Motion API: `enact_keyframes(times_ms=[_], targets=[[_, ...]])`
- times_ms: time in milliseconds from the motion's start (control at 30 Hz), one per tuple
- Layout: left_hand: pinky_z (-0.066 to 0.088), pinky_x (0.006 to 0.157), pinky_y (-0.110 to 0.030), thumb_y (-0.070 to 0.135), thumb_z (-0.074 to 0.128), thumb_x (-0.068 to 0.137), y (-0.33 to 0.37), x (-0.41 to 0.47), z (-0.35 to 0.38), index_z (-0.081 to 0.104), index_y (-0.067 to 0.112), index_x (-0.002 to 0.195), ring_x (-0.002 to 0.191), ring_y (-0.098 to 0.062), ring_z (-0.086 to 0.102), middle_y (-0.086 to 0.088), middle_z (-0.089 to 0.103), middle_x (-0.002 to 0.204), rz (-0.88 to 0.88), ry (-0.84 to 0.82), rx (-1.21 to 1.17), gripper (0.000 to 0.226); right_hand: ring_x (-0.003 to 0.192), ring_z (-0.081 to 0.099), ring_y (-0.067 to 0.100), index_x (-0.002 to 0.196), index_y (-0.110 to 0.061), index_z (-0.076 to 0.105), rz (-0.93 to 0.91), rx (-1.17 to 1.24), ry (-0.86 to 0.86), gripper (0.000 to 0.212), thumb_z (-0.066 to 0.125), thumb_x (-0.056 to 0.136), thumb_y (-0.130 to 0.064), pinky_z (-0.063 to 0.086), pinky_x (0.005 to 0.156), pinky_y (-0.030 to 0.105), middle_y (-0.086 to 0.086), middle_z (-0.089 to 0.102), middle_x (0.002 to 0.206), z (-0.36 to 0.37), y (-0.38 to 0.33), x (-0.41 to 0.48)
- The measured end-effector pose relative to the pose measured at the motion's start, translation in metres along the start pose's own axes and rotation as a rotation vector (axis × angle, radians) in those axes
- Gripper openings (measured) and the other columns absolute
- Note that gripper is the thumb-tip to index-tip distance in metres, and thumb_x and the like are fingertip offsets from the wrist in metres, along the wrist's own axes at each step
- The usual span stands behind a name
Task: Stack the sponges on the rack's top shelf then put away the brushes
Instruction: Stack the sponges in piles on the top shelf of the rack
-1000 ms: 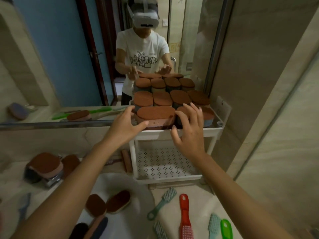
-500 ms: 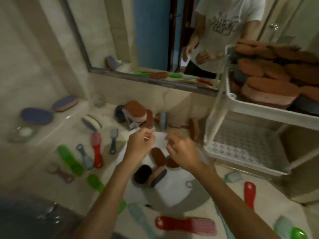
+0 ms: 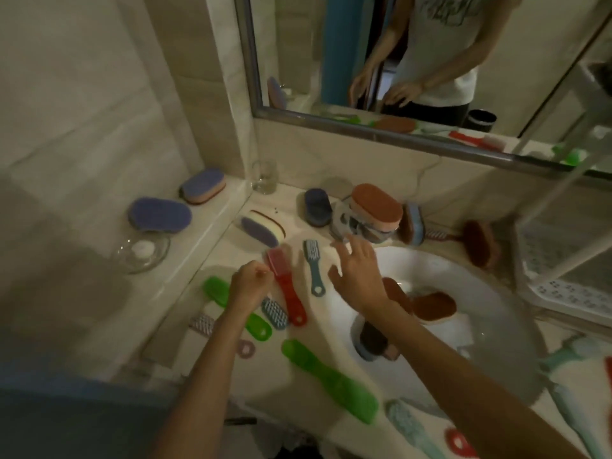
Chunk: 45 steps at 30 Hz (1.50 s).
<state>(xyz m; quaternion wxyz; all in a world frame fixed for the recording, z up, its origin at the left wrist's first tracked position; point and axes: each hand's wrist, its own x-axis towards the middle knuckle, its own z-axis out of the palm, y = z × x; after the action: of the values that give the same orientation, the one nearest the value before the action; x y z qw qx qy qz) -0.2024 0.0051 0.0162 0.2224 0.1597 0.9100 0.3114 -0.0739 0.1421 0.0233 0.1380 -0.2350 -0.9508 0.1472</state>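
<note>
Right hand (image 3: 357,276) spread, empty, I'm reaching for loose sponges (image 3: 377,207); left hand (image 3: 251,283) curled, grip unclear; brushes (image 3: 286,286) waiting.

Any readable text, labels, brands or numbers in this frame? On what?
No text here can be read.
Reflected T-shirt print: a graphic, too blurred to read.
Patterned container under the brown sponge: dark markings, too blurred to read.

In the middle, the left hand (image 3: 251,286) was curled up just beside a red brush (image 3: 285,286). The right hand (image 3: 359,276) was spread wide over the white sink (image 3: 463,283).
</note>
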Motion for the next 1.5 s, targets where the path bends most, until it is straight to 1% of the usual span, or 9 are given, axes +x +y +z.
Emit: enact_keyframes(times_ms=[133,300,400,500,800,1000,1167,1367,1500], targets=[[0.038,0.069,-0.028,0.019,0.043,0.091,0.014,0.031,-0.015,0.055,0.009,0.083,0.093,-0.028,0.059,-0.01,0.059,0.087,0.052,-0.04,0.002,0.018,0.14,0.019,0.038,0.13,-0.005,0.044,0.261,-0.077,0.079,0.049,0.058,0.087,-0.022,0.018,0.116,0.052,0.021,0.026,0.149,-0.018,0.015,0.055],[0.044,0.083,-0.033,0.014,0.048,0.091,0.03,0.067,-0.016,0.05,0.016,0.111,0.106,-0.027,0.056,-0.015,0.058,0.119,0.098,-0.145,-0.03,0.02,0.146,-0.002,0.032,0.141,-0.008,0.025,0.502,-0.107,-0.091,0.067,0.044,0.092,-0.048,0.0,0.118,0.048,0.017,0.009,0.156,-0.028,0.04,0.098],[0.044,0.1,-0.041,0.016,0.045,0.093,0.035,0.1,-0.01,0.032,0.015,0.141,0.123,-0.032,0.047,-0.017,0.043,0.139,0.1,-0.222,0.14,0.05,0.145,0.005,0.033,0.143,-0.007,0.02,0.571,-0.14,-0.127,0.074,0.042,0.091,-0.055,0.0,0.117,0.05,0.018,0.018,0.154,-0.025,0.047,0.106],[0.025,0.113,-0.047,0.026,0.042,0.094,0.039,0.13,-0.007,0.014,0.024,0.148,0.133,-0.033,0.036,-0.016,0.045,0.141,0.111,-0.307,0.412,0.061,0.139,0.022,0.035,0.14,-0.008,0.024,0.568,-0.146,-0.11,0.07,0.048,0.09,-0.051,0.005,0.117,0.05,0.019,0.032,0.146,-0.02,0.049,0.109],[0.023,0.111,-0.057,0.028,0.046,0.095,0.05,0.162,0.001,0.012,0.027,0.148,0.138,-0.034,0.025,-0.006,0.017,0.153,0.22,-0.438,0.853,0.063,0.132,0.034,0.035,0.137,-0.013,0.029,0.561,-0.121,-0.059,0.065,0.051,0.088,-0.051,0.018,0.115,0.05,0.016,0.038,0.14,-0.013,0.055,0.111],[0.044,0.097,-0.044,0.034,0.039,0.097,0.031,0.154,0.013,0.019,0.01,0.144,0.117,-0.037,0.049,-0.022,0.047,0.132,0.038,-0.202,0.467,0.056,0.127,0.037,0.034,0.133,-0.014,0.032,0.518,-0.09,-0.056,0.062,0.053,0.087,-0.049,0.025,0.112,0.048,0.015,0.041,0.136,-0.017,0.057,0.108],[0.04,0.099,-0.047,0.017,0.046,0.094,0.032,0.135,0.0,0.016,0.014,0.146,0.126,-0.038,0.042,-0.02,0.035,0.143,-0.035,-0.066,0.358,0.06,0.121,0.041,0.034,0.129,-0.012,0.036,0.494,-0.056,-0.021,0.062,0.059,0.084,-0.047,0.032,0.107,0.044,0.016,0.042,0.13,-0.025,0.058,0.098],[0.037,0.075,-0.038,0.016,0.044,0.094,0.084,0.089,-0.03,0.033,0.014,0.129,0.107,-0.039,0.053,-0.023,0.05,0.126,0.149,0.141,0.014,0.037,0.114,0.043,0.029,0.122,-0.01,0.038,0.403,0.01,0.21,0.057,0.07,0.078,-0.031,0.042,0.099,0.038,0.013,0.038,0.127,-0.06,0.05,0.08],[0.035,0.06,-0.025,0.017,0.051,0.093,0.156,0.04,-0.038,0.024,0.011,0.136,0.091,-0.027,0.054,-0.019,0.05,0.128,0.336,0.16,-0.186,0.052,0.114,0.041,0.025,0.114,-0.01,0.04,0.373,0.025,0.391,0.056,0.073,0.074,-0.032,0.045,0.092,0.034,0.011,0.036,0.129,-0.114,0.051,0.067]])
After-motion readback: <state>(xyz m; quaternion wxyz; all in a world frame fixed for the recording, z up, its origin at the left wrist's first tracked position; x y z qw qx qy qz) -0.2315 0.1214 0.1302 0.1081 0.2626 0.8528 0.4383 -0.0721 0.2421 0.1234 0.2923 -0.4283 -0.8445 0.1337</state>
